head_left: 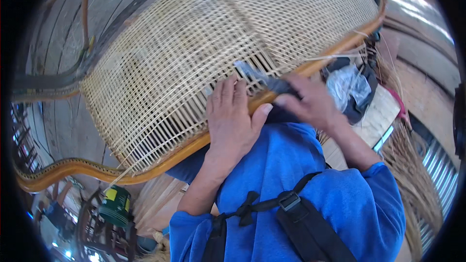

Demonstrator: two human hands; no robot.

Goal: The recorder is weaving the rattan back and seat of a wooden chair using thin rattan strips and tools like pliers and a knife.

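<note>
A pale woven cane panel [160, 63] stretches across a curved, varnished wooden frame [187, 145] in front of me. My left hand [230, 116] lies palm down over the near edge of the weave and the frame rail, fingers extended and thumb apart. Just right of it, my right hand [308, 99] is closed around the dark handle of a flat-bladed tool [252, 72], smeared by motion. Its greyish blade rests at or just above a patch of the weave where the strands stand wider apart. Whether the blade touches the strands I cannot tell.
Loose cane strips [335, 57] stick out past the rail on the right, near a crumpled clear plastic bag [342, 87]. Bundles of long dry fibre [407, 184] lie at far right. A green bucket [115, 206] stands at lower left, beside dark wooden furniture parts [92, 228].
</note>
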